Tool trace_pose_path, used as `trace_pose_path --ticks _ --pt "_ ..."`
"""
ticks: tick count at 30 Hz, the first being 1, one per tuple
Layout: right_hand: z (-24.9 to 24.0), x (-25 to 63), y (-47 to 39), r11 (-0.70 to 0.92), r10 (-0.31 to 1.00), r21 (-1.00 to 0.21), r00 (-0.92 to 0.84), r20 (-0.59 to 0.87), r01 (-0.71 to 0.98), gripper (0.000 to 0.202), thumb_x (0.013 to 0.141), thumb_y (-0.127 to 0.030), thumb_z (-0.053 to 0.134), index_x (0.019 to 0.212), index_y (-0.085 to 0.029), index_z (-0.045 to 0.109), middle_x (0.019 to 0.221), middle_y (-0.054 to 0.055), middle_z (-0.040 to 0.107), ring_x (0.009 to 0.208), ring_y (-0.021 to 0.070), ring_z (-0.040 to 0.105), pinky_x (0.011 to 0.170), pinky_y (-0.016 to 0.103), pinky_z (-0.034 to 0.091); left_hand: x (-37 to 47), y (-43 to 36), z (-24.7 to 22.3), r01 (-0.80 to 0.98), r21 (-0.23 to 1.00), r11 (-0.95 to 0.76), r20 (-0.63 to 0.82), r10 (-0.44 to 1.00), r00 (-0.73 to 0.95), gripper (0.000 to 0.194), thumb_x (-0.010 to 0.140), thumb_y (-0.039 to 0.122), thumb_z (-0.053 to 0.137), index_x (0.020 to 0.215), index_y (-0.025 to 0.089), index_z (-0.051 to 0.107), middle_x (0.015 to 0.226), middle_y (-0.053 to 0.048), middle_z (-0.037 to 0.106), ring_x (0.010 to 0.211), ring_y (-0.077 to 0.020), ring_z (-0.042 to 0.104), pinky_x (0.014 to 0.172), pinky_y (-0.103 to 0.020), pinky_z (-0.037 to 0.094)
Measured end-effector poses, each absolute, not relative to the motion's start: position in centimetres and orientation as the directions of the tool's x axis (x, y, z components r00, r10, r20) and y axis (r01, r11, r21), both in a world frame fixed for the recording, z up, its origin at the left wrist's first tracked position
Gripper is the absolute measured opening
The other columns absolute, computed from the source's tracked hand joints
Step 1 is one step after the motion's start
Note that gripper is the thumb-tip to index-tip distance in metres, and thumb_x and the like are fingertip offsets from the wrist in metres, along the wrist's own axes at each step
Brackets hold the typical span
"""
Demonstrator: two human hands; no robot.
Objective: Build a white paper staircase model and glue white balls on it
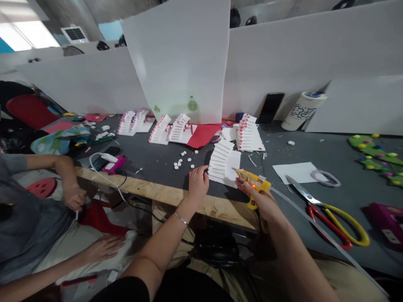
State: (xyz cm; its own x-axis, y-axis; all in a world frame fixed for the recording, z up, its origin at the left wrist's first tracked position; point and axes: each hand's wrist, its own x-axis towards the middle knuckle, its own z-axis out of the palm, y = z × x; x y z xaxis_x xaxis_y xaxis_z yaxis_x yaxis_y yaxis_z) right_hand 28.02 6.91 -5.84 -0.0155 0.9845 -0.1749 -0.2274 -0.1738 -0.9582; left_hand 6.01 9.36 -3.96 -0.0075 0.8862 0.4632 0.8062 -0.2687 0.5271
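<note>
My right hand (262, 201) is wrapped round a yellow hot glue gun (260, 183) with a lit orange light. Its nozzle points left at the right part of a white card (233, 162). A long translucent glue stick (302, 212) trails from the gun's back toward the lower right. Rows of white rolled sticks (219, 159) fan out along the card's left side. At that left edge is my left hand (199, 182), its fingers curled and closed against the card; the fingertips are partly hidden. Small white pieces (180, 162) are scattered left of the card.
Similar cards with red-tipped sticks (247, 132) stand along the back. Large scissors (315, 203) with red and yellow handles lie right, near a white paper (296, 171). A cup (299, 112) and phone (271, 108) lean against the divider. A co-worker's hands (74, 195) are at left.
</note>
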Motion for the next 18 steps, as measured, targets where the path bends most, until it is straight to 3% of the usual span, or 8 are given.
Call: trace_pose_path --ticks 6,18 --pt "-5.6 27.97 6.9 -0.182 0.982 -0.954 -0.005 -0.186 -0.237 0.049 0.067 -0.058 0.078 0.103 -0.025 0.073 0.109 0.005 0.075 0.112 0.0291 0.065 0.106 0.049 0.044 6.09 9.21 -3.76 0.806 0.532 -0.261 0.445 0.895 -0.004 0.03 0.087 0.007 0.047 0.112 0.018 0.06 0.108 -0.009 0.071 0.103 -0.0228 0.063 0.095 -0.04 0.045" --pt "-5.62 27.98 6.83 -0.166 0.986 -0.966 -0.011 -0.167 -0.2 0.048 0.071 -0.058 0.075 0.104 -0.024 0.073 0.111 0.006 0.074 0.112 0.0286 0.064 0.105 0.048 0.045 6.14 9.24 -3.63 0.795 0.541 -0.275 0.444 0.896 0.007 0.032 0.087 0.006 0.047 0.112 0.019 0.06 0.107 -0.009 0.071 0.102 -0.0226 0.064 0.093 -0.041 0.047"
